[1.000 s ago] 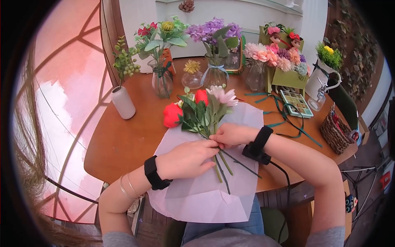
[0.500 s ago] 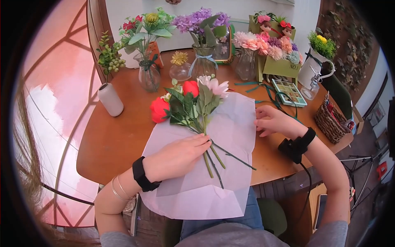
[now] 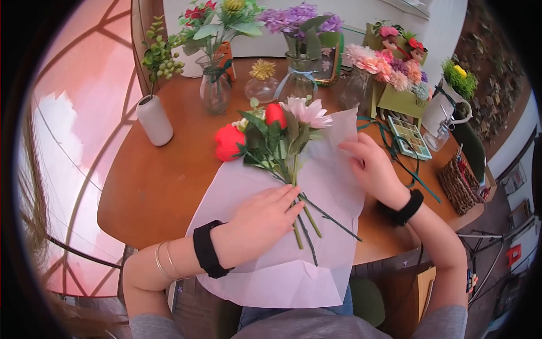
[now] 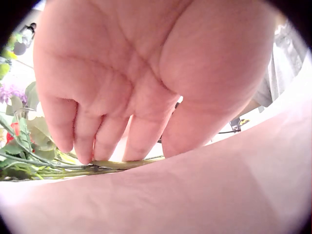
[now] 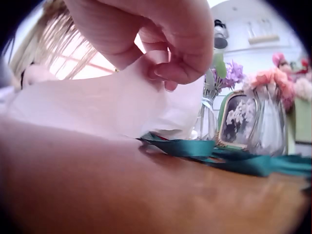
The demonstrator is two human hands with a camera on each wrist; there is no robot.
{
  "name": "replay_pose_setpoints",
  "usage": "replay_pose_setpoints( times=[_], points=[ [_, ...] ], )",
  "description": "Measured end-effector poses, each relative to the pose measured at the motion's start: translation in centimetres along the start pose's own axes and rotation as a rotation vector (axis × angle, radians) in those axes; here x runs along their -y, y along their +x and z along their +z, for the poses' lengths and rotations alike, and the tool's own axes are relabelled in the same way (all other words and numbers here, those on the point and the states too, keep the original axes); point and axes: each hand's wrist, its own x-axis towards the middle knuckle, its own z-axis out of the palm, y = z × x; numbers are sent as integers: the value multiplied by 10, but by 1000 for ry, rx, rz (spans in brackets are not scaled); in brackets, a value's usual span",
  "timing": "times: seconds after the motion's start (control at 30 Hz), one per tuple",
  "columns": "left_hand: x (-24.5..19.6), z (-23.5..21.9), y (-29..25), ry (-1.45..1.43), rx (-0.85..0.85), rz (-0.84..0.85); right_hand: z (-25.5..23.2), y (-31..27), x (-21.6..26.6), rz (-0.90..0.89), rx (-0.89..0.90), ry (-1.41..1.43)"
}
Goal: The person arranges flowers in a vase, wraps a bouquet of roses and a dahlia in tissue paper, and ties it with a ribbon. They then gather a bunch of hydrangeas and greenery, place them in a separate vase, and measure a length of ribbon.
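Note:
Several artificial flower stems lie bunched on a pale pink wrapping paper point(image 3: 271, 285). Among their heads are a red flower point(image 3: 228, 142), a second red bloom and a pale pink flower point(image 3: 307, 112). My left hand point(image 3: 261, 217) rests its extended fingers on the green stems point(image 4: 117, 165), pressing them against the paper. On the other side, my right hand point(image 3: 377, 169) pinches the paper's right edge between thumb and fingers. The right wrist view shows that edge point(image 5: 112, 97) raised off the table. A dark green ribbon point(image 5: 251, 163) lies just beyond it.
Glass vases with purple flowers point(image 3: 305, 20) and mixed blooms stand along the back, near a white vase point(image 3: 154, 121). Toward the right are a green flower box point(image 3: 401, 101), a compartment tray point(image 3: 409, 137), a white pitcher and a woven basket point(image 3: 458, 183).
My right hand left the stems, went to the paper's right edge, and now lifts that edge up and inward. My left hand stayed on the stems, its fingers flattening over them.

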Motion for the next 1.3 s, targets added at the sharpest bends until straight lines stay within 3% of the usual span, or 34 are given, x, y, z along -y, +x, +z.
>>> replay_pose_setpoints(
  times=[0.07, 0.27, 0.4, 0.47, 0.63, 0.77, 0.87, 0.93, 1.07, 1.13, 1.2, 1.3],
  points=[
    [-2, 4, 0, 26, -29, -18, 6, -5, 3, -269, -124, -202],
    [-5, 6, 2, 106, -57, -46, 16, -16, 21, -401, -73, -311],
    [-2, 8, 2, 32, -80, -25, 23, -10, 38, -407, -12, -244],
    [0, 9, 3, -4, -74, -6, 29, -3, 45, -434, -15, -64],
    [1, 6, 6, -39, -40, 10, 54, 15, 59, -343, 86, 226],
    [2, 7, 5, -69, 26, -6, 63, 19, 55, -336, 173, 223],
    [-1, 11, 5, -54, -42, -3, 57, 21, 51, -356, 250, 282],
    [-1, 10, 5, -27, -98, 26, 44, 20, 54, -166, 439, 338],
    [-1, 6, 6, -49, -66, 24, 42, 6, 47, -114, 275, 541],
    [-1, 7, 7, 18, -79, 45, 31, 0, 49, -78, 274, 335],
    [0, 4, 7, 25, -34, 47, 19, -7, 48, -34, 311, 307],
    [3, -6, 6, -37, 58, 50, 11, -17, 35, -111, 172, 74]
  ],
)
